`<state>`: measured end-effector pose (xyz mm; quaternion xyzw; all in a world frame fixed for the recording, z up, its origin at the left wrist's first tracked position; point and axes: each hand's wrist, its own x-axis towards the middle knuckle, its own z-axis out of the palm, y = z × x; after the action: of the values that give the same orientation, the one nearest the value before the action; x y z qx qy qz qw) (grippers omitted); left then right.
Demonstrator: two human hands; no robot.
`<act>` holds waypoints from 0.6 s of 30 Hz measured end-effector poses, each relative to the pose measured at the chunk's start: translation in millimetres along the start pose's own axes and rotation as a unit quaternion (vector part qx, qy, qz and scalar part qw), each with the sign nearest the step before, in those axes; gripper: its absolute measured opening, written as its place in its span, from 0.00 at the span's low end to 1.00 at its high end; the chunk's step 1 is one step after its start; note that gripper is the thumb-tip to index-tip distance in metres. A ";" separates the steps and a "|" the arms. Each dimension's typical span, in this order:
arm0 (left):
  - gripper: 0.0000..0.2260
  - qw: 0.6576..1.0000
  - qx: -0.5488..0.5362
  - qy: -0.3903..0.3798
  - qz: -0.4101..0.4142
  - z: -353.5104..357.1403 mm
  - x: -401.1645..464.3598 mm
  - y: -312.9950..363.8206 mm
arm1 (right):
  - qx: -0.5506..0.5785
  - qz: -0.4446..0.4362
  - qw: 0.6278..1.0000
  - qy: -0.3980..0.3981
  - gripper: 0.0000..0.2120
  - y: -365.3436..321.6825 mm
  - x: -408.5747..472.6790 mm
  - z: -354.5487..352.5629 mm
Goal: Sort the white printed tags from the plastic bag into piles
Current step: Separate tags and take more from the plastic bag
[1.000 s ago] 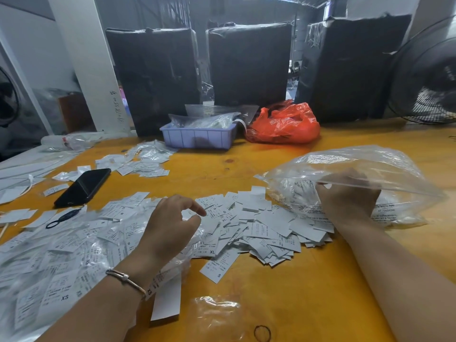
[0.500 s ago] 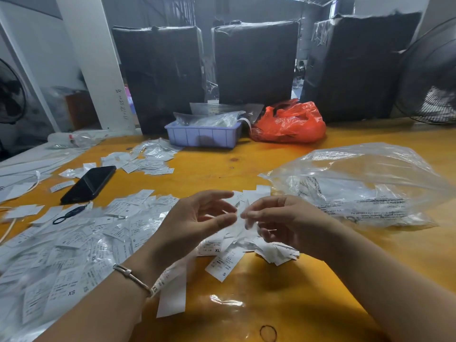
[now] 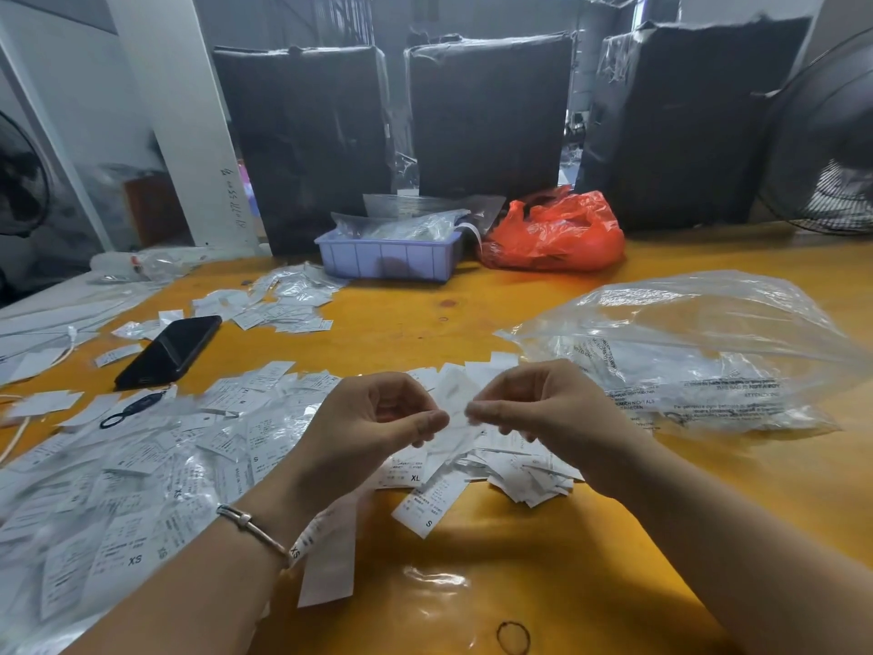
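Observation:
My left hand [image 3: 373, 423] and my right hand [image 3: 543, 408] meet above the yellow table [image 3: 519, 560], both pinching one white printed tag [image 3: 454, 399] between their fingertips. Beneath them lies a loose heap of white tags [image 3: 515, 470], some marked S and XL. A wide spread of tags in clear wrappers [image 3: 132, 475] covers the table to the left. The big clear plastic bag [image 3: 699, 352] lies to the right of my right hand, its mouth facing the heap.
A black phone [image 3: 170, 349] and a black ring loop [image 3: 115, 418] lie at the left. A purple tray [image 3: 387, 257] and an orange bag [image 3: 552, 236] stand at the back before black wrapped boxes [image 3: 486, 115]. A fan [image 3: 831, 144] is at far right. A rubber band [image 3: 512, 636] lies near.
My right hand came out of the clear bag and moved left to the middle. My left hand lifted off the tags. Both now pinch one tag between them.

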<state>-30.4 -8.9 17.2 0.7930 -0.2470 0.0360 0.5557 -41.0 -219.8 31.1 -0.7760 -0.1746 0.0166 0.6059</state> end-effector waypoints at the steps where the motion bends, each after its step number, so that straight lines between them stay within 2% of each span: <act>1: 0.11 1.000 -0.003 -0.005 -0.005 0.3 -0.2 0.2 | 0.005 -0.010 1.000 0.007 0.04 0.5 0.0 -0.1; 8: 0.10 0.997 -0.020 -0.070 -0.030 2.5 -1.6 3.7 | 0.011 -0.034 0.999 0.020 0.04 1.5 -0.5 0.1; 14: 0.07 0.997 -0.025 -0.070 -0.032 2.3 -1.5 4.1 | -0.009 -0.040 0.999 0.034 0.13 5.9 1.4 -0.3; 18: 0.09 0.998 0.013 -0.064 -0.026 1.9 -1.9 5.6 | -0.013 -0.033 0.999 -0.004 0.12 6.4 1.9 -1.0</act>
<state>-34.8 -11.3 20.7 0.8067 -0.2611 -0.0264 0.5294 -37.3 -221.5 25.7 -0.7778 -0.2028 -0.0025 0.5949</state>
